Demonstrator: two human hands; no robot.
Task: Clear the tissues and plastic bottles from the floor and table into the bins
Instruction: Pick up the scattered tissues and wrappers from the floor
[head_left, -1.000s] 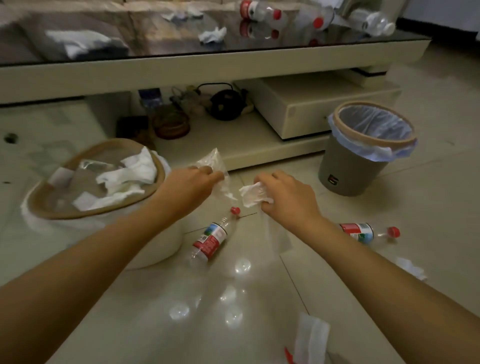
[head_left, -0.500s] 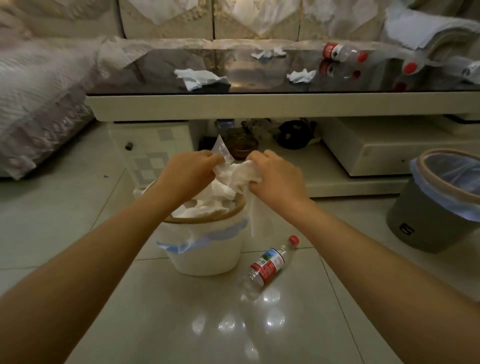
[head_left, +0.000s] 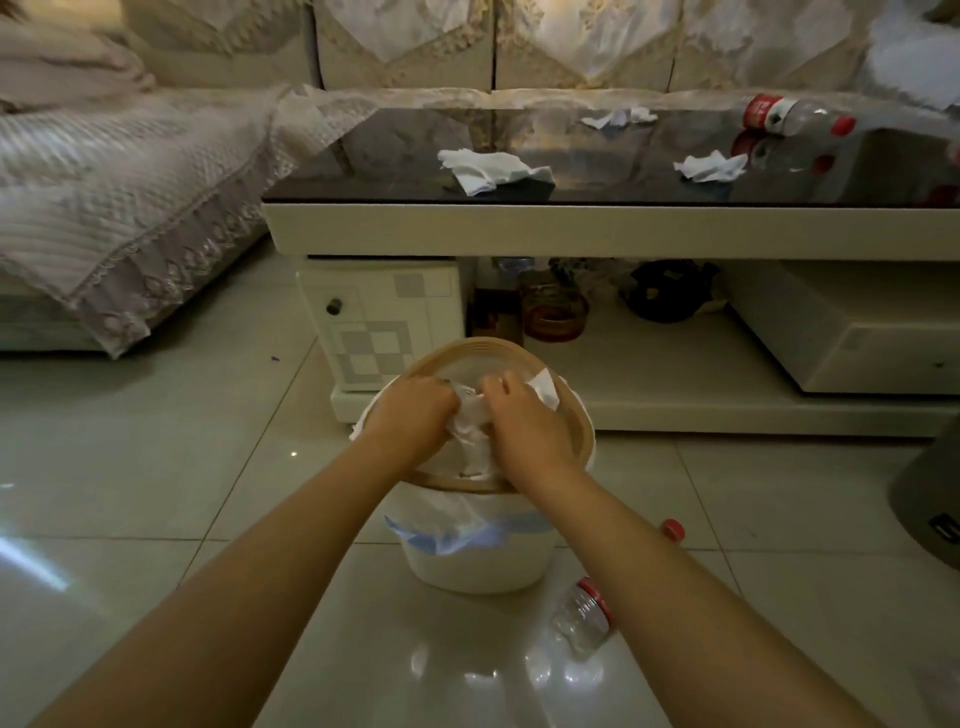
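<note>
Both my hands are down inside the mouth of the white bin (head_left: 467, 558) with the tan rim. My left hand (head_left: 410, 415) and my right hand (head_left: 524, 423) have their fingers curled into a wad of white tissues (head_left: 470, 423) between them. A plastic bottle (head_left: 584, 616) with a red cap lies on the floor right of the bin, partly hidden by my right forearm. On the black glass table (head_left: 597, 223) lie three tissues: one at the front left (head_left: 488, 169), one at the front right (head_left: 711, 166) and one at the back (head_left: 618, 117). A bottle (head_left: 789, 114) lies on the table too.
A grey bin (head_left: 930, 493) shows at the right edge. A sofa with a lace cover (head_left: 130, 197) stands at the left. The table's low shelf (head_left: 675, 395) holds a jar and dark objects behind the white bin. Shiny floor tiles surround the bin.
My hands have carried the tissues from the floor over to the white bin and sunk into its mouth. The view has swung left and up toward the table.
</note>
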